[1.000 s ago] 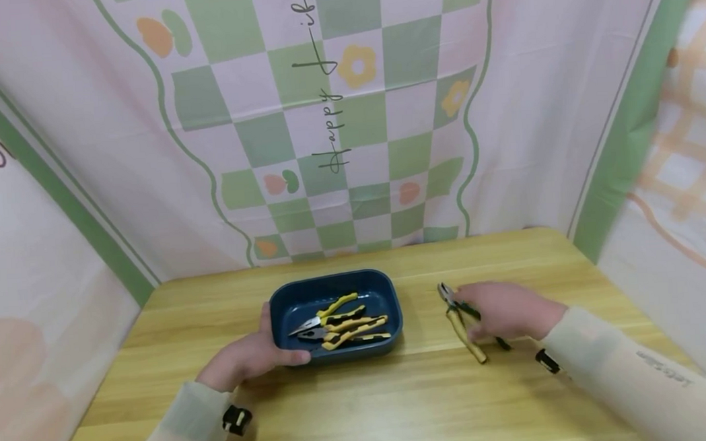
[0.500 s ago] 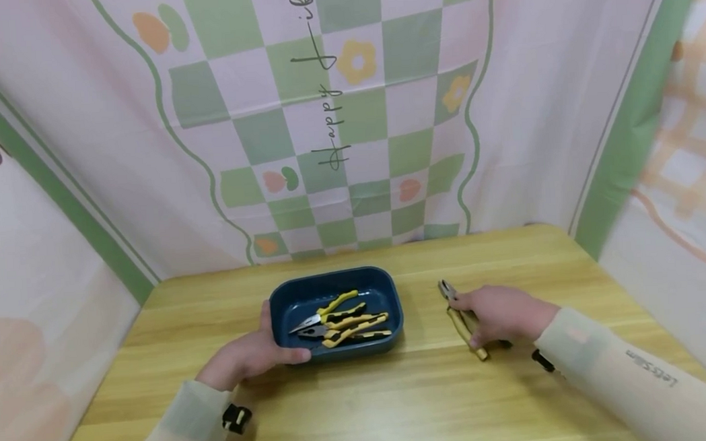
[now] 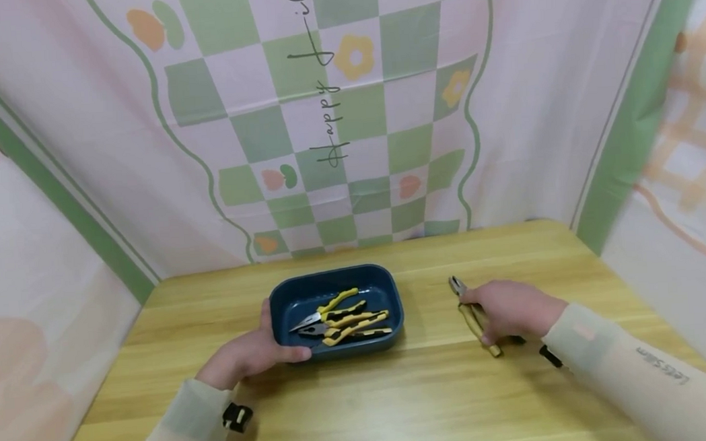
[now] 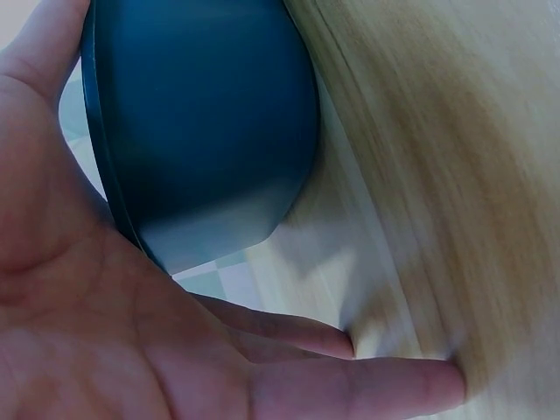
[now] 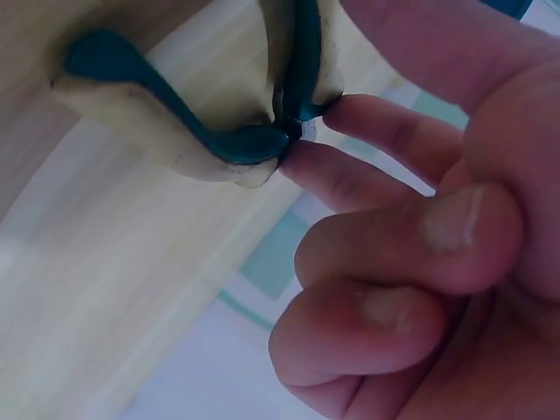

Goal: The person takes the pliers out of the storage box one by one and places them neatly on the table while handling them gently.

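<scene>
A dark blue rectangular tray (image 3: 384,340) sits on the table in the head view, with several yellow-and-black pliers (image 3: 353,330) lying in it. My left hand (image 3: 248,354) spans its near left corner, thumb along the near rim. Straight fingers (image 4: 367,389) and a bare palm show in the left wrist view beside the tray's outer wall (image 4: 210,114). To the right, my right hand (image 3: 512,308) pinches combination pliers (image 3: 474,322) near the pivot; their handles are spread. Cream-and-green handles (image 5: 166,109) appear in the right wrist view, fingertips touching the pivot end.
The wooden table (image 3: 364,402) carries the tray and the loose pliers. A patterned cloth (image 3: 359,119) hangs behind it, and more cloth flanks both sides. Black straps (image 3: 237,417) circle the wrists.
My right hand has closed in around the pliers and shifted them slightly right. The left hand and the tray have stayed in place.
</scene>
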`<act>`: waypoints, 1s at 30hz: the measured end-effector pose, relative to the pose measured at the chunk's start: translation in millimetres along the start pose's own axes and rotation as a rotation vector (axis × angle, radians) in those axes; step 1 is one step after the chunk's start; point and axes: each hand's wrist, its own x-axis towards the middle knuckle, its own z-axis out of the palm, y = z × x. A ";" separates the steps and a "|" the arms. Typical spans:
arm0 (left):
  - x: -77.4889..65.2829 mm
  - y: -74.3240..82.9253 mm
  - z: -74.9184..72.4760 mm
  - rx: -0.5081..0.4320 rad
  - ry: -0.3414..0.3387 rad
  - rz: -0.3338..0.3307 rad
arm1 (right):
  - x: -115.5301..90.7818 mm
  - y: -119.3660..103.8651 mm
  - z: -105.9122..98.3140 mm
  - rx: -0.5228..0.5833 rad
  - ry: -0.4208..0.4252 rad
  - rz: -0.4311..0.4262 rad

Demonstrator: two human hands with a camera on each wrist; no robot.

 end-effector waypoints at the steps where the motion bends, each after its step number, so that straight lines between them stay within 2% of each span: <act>1: 0.2 0.7 0.1 0.003 0.001 -0.003 | -2.1 3.1 -1.1 0.000 0.005 0.001; 8: 1.4 -0.3 -0.4 0.013 0.004 0.011 | -16.4 28.1 -2.9 0.001 0.033 0.019; 12: 1.9 -0.6 -0.4 0.021 0.003 -0.002 | -23.9 45.2 -3.9 0.020 0.038 0.040; 24: 0.6 -0.9 -0.1 -0.015 0.005 0.007 | -46.8 101.6 -4.5 0.042 0.058 0.075; 30: 0.5 -1.0 -0.9 -0.030 0.005 0.004 | -58.4 120.7 -10.5 0.052 0.057 0.109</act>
